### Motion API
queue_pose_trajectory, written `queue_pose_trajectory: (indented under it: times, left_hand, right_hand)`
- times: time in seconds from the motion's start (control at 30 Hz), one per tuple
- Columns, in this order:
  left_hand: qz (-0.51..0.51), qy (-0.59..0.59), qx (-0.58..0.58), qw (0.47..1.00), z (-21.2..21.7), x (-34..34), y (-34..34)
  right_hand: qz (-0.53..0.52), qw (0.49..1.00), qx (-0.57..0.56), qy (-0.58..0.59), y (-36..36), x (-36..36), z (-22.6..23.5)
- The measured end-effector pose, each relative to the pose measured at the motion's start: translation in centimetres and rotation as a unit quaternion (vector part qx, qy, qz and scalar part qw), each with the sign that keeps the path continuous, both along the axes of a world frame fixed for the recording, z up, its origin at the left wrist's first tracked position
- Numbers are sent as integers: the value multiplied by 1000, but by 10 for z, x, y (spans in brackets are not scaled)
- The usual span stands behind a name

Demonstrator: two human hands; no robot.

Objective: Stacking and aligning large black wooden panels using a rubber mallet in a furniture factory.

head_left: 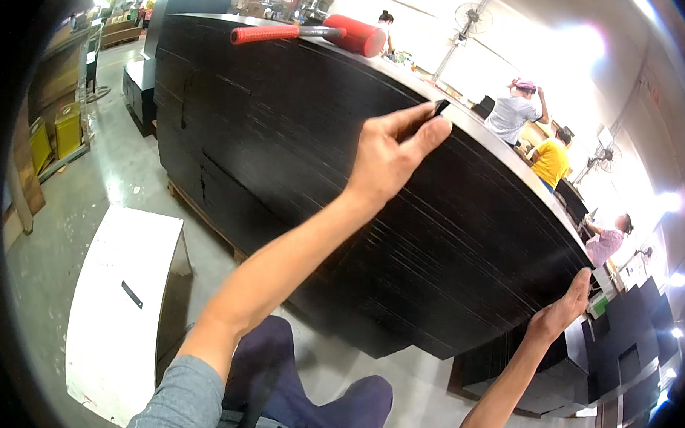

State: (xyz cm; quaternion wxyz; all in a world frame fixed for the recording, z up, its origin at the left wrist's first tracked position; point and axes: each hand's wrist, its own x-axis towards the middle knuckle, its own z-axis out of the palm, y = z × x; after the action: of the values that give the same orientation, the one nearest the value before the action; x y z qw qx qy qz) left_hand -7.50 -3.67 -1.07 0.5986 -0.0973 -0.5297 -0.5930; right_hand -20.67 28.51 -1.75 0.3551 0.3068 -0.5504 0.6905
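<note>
A tall stack of black boards [286, 114] fills the middle, and its pale grey top face [503, 148] slopes away to the right. My left hand [390, 155] is at the upper near edge of the stack, thumb and forefinger pinching a small black piece [441, 107]. At the right end of that edge is my right hand [559, 311], its thumb up by the corner and its fingers held together. What it grips there is hidden. A mallet [356, 36] with a red head and a red-and-black handle lies on top of the stack.
At lower left stands a white-topped block [125, 274] with a small black strip [131, 294] on it. Yellow containers [68, 127] are at far left. More black boards [628, 352] stand at right. Several people work beyond the stack, one in a yellow shirt [549, 161].
</note>
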Motion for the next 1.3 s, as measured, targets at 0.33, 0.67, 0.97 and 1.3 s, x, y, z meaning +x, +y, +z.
queue_pose_trajectory:
  times: [0.33,0.67,0.97,1.3]
  left_hand:
    - [-18,-69,-82,994,-56,1,4]
    - [120,-100,-87,984,-76,5,23]
    - [29,-76,-60,995,-77,-1,30]
    - [60,-171,-72,981,-133,6,50]
  right_hand:
    - [-53,998,44,8,-11,15,-29]
    - [-62,997,47,4,-13,20,-66]
    - [13,1000,1,9,5,8,-72]
    - [84,989,73,-102,36,28,-154]
